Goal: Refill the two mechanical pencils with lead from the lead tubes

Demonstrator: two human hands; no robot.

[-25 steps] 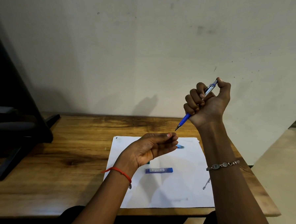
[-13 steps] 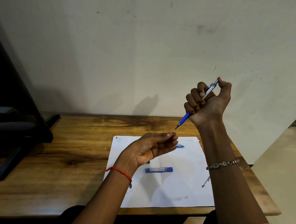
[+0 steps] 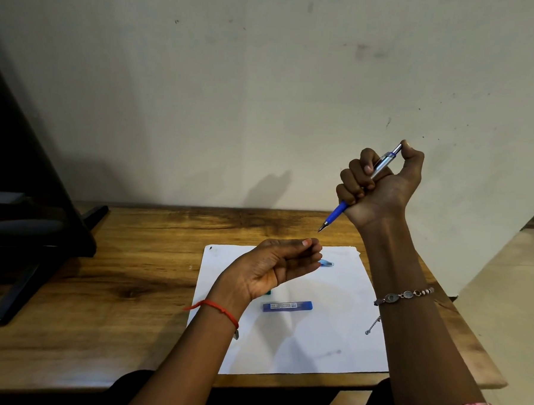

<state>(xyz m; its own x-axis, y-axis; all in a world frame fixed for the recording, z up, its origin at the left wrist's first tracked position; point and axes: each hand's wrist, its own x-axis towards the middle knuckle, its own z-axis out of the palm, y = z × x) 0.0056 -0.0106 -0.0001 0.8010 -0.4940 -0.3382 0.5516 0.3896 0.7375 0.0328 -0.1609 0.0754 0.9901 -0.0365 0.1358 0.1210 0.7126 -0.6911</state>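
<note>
My right hand [image 3: 381, 186] is raised above the desk in a fist around a mechanical pencil [image 3: 336, 213] with a blue grip and silver barrel, tip pointing down-left, thumb on its top end. Just below the tip, my left hand [image 3: 274, 267] hovers palm up over the white paper [image 3: 329, 338], fingertips pinched together; whether a lead is between them is too small to tell. A blue lead tube [image 3: 287, 306] lies flat on the paper. A light blue object [image 3: 327, 263] peeks out past my left fingers, and a green bit [image 3: 268, 292] shows under that hand.
The wooden desk [image 3: 116, 287] stands against a plain wall. A black monitor stand [image 3: 38, 240] takes up the left side. The desk's right edge drops off near my right forearm.
</note>
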